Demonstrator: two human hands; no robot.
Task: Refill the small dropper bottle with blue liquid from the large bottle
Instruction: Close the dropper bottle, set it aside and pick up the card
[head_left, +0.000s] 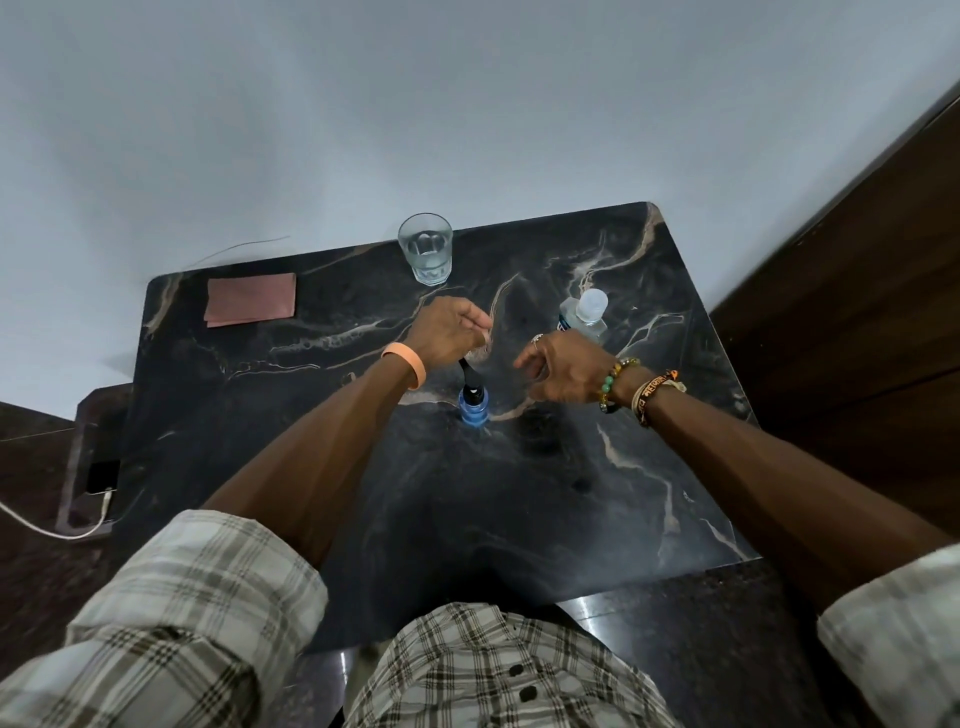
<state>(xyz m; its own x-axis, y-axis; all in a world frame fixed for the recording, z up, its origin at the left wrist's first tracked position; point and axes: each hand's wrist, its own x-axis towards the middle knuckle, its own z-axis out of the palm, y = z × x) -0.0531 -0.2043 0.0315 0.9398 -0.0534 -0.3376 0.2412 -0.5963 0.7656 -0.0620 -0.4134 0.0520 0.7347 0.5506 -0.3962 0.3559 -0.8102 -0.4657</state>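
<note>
Finding no word, brand or number clear enough for reading anywhere. Showing only a sliver of blue-and-white label (564, 325) low on the side of the large bottle (587, 312) standing on the surface (311, 415), turning mostly away from the camera, with print too small and blurred for making out. Carrying dark lettering along the orange-and-white woven band (655, 388) just beside the beaded bracelet (615, 382), with characters smearing into marks beyond telling apart.

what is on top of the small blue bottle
A black dropper cap sits on the small blue bottle, tilted toward the left hand. That hand covers the cap's upper end, so any grip there is hidden.
</note>
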